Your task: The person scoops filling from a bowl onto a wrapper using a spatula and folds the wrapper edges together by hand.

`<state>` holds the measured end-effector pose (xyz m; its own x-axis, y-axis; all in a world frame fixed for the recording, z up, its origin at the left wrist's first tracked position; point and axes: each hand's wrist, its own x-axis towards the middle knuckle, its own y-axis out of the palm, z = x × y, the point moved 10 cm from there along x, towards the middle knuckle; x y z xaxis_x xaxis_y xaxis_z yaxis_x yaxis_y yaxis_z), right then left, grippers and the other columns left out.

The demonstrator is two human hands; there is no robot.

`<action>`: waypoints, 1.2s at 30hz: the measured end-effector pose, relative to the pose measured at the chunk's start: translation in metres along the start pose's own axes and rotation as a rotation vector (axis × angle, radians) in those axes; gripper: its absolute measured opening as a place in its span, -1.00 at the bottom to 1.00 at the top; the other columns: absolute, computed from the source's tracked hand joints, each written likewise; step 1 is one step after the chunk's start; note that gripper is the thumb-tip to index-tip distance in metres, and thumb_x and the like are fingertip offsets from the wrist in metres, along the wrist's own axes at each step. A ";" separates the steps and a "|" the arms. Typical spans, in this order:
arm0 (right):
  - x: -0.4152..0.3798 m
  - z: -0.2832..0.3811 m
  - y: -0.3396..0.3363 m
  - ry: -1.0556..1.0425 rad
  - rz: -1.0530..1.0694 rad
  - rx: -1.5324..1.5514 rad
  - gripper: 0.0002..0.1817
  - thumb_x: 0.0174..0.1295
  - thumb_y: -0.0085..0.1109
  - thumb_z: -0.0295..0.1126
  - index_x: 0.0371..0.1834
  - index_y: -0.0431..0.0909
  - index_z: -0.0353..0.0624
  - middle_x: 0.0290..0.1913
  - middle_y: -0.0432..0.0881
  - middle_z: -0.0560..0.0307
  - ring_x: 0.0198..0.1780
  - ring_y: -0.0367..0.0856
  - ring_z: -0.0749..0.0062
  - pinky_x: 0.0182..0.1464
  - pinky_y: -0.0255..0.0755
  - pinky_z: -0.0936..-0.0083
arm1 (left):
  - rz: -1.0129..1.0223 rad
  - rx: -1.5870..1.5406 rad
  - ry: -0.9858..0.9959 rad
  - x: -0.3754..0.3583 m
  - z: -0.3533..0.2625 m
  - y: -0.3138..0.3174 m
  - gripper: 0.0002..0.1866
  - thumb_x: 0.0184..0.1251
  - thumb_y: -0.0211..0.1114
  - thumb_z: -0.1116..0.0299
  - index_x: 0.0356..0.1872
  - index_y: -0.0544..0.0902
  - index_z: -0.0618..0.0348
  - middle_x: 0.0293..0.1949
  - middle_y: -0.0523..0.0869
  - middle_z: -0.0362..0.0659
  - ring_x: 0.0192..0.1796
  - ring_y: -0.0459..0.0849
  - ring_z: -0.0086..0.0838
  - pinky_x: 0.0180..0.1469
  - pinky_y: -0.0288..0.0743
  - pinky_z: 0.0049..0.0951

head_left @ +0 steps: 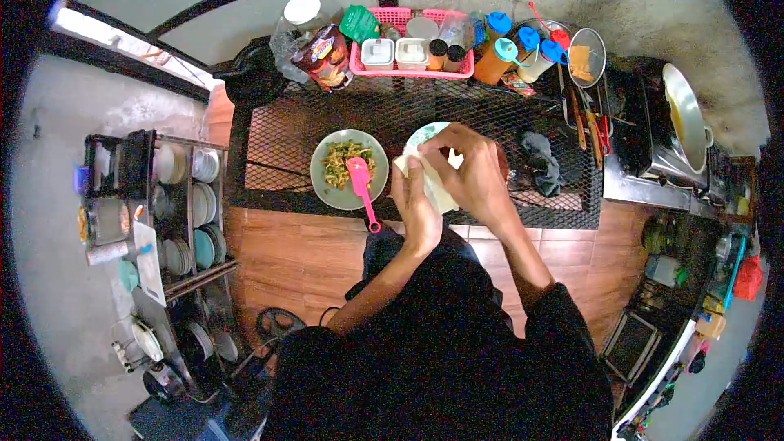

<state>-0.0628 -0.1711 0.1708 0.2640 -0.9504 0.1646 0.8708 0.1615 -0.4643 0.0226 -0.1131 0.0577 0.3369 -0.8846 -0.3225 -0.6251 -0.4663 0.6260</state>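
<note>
My left hand (pixel 420 216) holds a thin, pale wrapper sheet (pixel 440 193) up over the front edge of the mesh table, thumb laid along it. My right hand (pixel 478 180) is closed in a pinch at the sheet's upper edge; its fingertips partly hide what they grip. Just beyond the hands is a light plate (pixel 423 132), mostly covered by them. To their left stands a pale bowl (pixel 323 189) of chopped vegetable filling (pixel 336 170). A pink spatula (pixel 359 179) rests in it, handle over the near rim.
Along the table's back stand a pink basket (pixel 412 73) of containers, a snack bag (pixel 325 57) and sauce bottles (pixel 495 61). A dark crumpled cloth (pixel 541 165) lies at the right. Farther right, a large pan (pixel 688 118) sits on the stove. A dish rack (pixel 192 212) stands left.
</note>
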 end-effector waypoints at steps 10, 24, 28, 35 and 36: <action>0.007 -0.015 -0.044 -0.058 0.019 0.019 -0.87 0.09 0.19 -0.48 -0.41 0.58 -0.36 -0.40 0.61 -0.15 -0.34 0.61 -0.01 -0.29 0.45 0.30 | 0.092 -0.044 -0.027 -0.011 0.020 0.048 -0.67 0.44 0.01 0.15 0.07 0.34 0.14 -0.09 0.54 -0.17 -0.04 0.58 -0.45 -0.02 0.51 -0.36; -0.015 0.002 -0.067 -0.036 -0.059 0.125 -0.83 0.05 0.30 -0.41 -0.33 0.66 -0.26 -0.32 0.62 -0.04 -0.31 0.63 0.20 -0.22 0.48 0.38 | 0.165 -0.085 0.006 -0.023 0.013 0.064 -0.64 0.47 -0.08 0.07 0.06 0.35 0.11 -0.06 0.51 -0.18 0.00 0.55 -0.45 0.02 0.49 -0.37; -0.016 -0.003 -0.066 0.027 0.005 0.194 -0.84 0.08 0.27 -0.41 -0.32 0.66 -0.27 -0.34 0.62 -0.02 -0.31 0.63 0.30 -0.26 0.49 0.38 | 0.201 -0.099 -0.055 -0.028 0.011 0.072 -0.57 0.45 -0.11 -0.03 0.06 0.36 0.09 -0.11 0.51 -0.19 -0.06 0.55 -0.48 -0.12 0.51 -0.43; -0.025 -0.026 -0.047 0.317 0.239 0.521 -0.83 0.20 0.17 -0.44 -0.32 0.61 -0.37 -0.32 0.55 0.11 -0.51 0.60 0.52 -0.63 0.45 0.63 | 0.326 -0.222 -0.232 -0.039 0.027 0.079 -0.42 0.43 -0.25 -0.17 0.05 0.34 0.19 -0.40 0.51 -0.12 -0.54 0.50 -0.41 -0.67 0.46 -0.42; -0.025 -0.026 -0.048 0.305 0.237 0.546 -0.83 0.21 0.16 -0.44 -0.32 0.60 -0.38 -0.32 0.54 0.12 -0.54 0.59 0.52 -0.67 0.43 0.67 | 0.324 -0.222 -0.234 -0.039 0.027 0.080 -0.42 0.43 -0.25 -0.17 0.05 0.34 0.19 -0.40 0.51 -0.12 -0.54 0.50 -0.41 -0.67 0.46 -0.42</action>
<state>-0.1218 -0.1618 0.1660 0.4149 -0.8923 -0.1780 0.9097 0.4105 0.0629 -0.0598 -0.1164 0.1013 -0.0354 -0.9747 -0.2205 -0.4975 -0.1742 0.8498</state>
